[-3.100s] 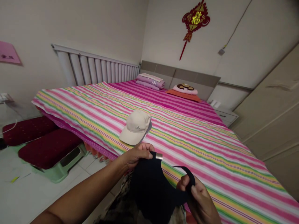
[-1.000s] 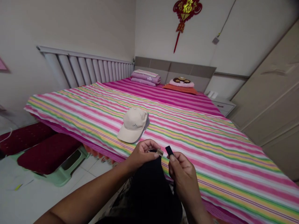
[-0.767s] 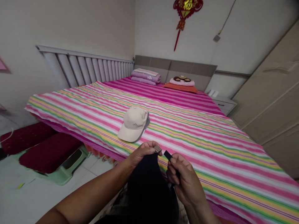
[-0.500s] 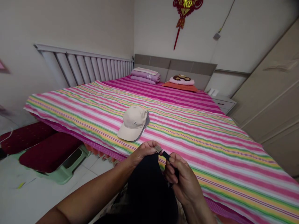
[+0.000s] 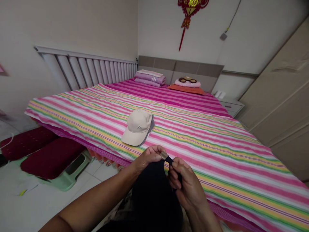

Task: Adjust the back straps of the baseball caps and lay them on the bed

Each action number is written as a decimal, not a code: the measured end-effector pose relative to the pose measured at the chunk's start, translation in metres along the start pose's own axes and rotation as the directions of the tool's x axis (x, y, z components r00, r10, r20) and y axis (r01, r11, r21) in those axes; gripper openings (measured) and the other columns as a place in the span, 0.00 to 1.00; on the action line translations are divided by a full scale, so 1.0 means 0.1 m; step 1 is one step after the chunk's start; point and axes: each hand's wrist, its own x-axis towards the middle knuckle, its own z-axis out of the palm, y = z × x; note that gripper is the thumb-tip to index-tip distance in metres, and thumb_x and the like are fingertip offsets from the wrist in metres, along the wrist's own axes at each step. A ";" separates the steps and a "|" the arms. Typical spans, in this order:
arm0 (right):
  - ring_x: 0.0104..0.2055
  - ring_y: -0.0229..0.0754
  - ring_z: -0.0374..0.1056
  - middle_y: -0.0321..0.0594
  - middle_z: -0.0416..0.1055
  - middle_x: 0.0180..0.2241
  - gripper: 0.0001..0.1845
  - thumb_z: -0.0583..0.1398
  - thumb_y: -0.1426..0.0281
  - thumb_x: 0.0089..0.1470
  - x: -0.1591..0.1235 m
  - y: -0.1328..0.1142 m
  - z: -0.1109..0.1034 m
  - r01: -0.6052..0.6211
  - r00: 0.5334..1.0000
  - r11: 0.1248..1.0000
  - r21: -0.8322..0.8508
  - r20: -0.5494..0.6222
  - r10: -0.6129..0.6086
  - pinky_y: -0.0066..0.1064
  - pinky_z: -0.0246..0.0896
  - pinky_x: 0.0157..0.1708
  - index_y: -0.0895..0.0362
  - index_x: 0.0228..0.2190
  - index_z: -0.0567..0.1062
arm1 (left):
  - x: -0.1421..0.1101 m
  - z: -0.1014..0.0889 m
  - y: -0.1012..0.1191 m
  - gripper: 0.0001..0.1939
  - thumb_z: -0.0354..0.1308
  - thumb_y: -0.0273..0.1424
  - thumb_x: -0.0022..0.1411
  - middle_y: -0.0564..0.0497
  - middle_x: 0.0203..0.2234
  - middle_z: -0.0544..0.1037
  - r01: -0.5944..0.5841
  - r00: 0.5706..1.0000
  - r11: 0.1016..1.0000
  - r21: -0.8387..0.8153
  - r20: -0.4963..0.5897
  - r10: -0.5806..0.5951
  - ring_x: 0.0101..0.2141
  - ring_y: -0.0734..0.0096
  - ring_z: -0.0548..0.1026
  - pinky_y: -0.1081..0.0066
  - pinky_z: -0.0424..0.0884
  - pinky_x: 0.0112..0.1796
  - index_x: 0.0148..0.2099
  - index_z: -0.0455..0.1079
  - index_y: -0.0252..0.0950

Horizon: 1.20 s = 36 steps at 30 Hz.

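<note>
The work centres on a dark cap point(image 5: 155, 190), as its curved edge and strap suggest, held low before the person at the near edge of the bed and above the striped bedsheet point(image 5: 212, 145). The left hand point(image 5: 151, 155) is pinched on the cap's edge right beside a metal buckle point(image 5: 164, 155); the right hand point(image 5: 184, 177) has thumb and fingers closed on the dark strap point(image 5: 170, 160). So far, the strap's end is at the buckle, bridging the gap between the two hands. Whether its tip lies inside the buckle or only against it, I cannot tell. No tail of strap shows beyond the buckle on the left hand's side, so passing it through and fastening it look, in my judgement, unfinished. The beige cap point(image 5: 138, 124) rests on the bedsheet beyond the hands, untouched.
</note>
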 end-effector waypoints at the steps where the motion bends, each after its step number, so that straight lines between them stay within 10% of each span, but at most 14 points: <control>1: 0.10 0.25 0.41 0.25 0.56 0.10 0.11 0.61 0.68 0.43 0.00 0.00 0.00 0.002 1.000 1.000 -0.004 -0.002 -0.002 0.22 0.34 0.13 0.58 0.18 0.64 | 0.00 0.00 0.01 0.18 0.68 0.34 0.36 0.54 0.20 0.72 -0.005 1.000 1.000 0.010 0.000 0.005 0.21 0.79 0.67 0.77 0.58 0.25 0.30 0.69 0.32; 36: 0.11 0.26 0.42 0.24 0.50 0.08 0.13 0.66 0.64 0.38 0.00 -0.01 -0.03 -0.008 0.999 0.998 -0.070 -0.037 0.005 0.22 0.38 0.13 0.58 0.17 0.69 | -0.03 -0.02 0.06 0.16 0.68 0.32 0.38 0.53 0.21 0.71 -0.049 0.997 0.986 0.159 0.062 0.039 0.23 0.80 0.67 0.79 0.60 0.26 0.31 0.69 0.31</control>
